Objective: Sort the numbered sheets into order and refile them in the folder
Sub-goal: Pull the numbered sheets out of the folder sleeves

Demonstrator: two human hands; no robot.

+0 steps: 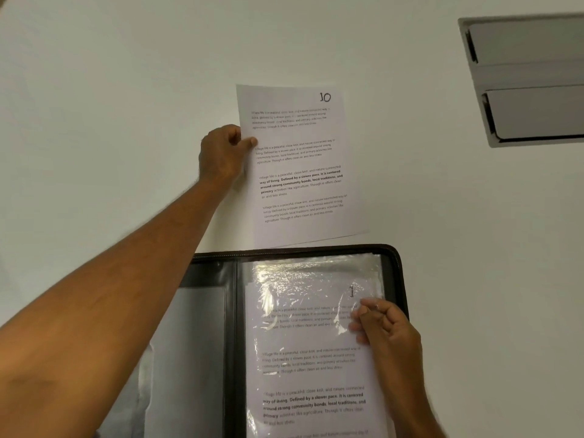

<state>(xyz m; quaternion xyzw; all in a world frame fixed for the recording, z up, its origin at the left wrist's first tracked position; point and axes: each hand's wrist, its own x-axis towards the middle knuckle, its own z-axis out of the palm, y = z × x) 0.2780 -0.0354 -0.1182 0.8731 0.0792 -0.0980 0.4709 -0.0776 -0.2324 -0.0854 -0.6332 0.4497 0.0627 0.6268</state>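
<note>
Your left hand (221,153) pinches sheet 10 (300,165) outside the folder (396,263); right hand (384,327) grips sheet 1's sleeve (309,343); sorting unfinished.

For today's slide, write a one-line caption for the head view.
Left hand pinches sheet 10 above the open folder; right hand grips sheet 1's plastic sleeve.

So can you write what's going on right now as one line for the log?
left hand: pinches sheet 10 above folder | right hand: pinches plastic sleeve over sheet 1 | refiling: not finished
</note>
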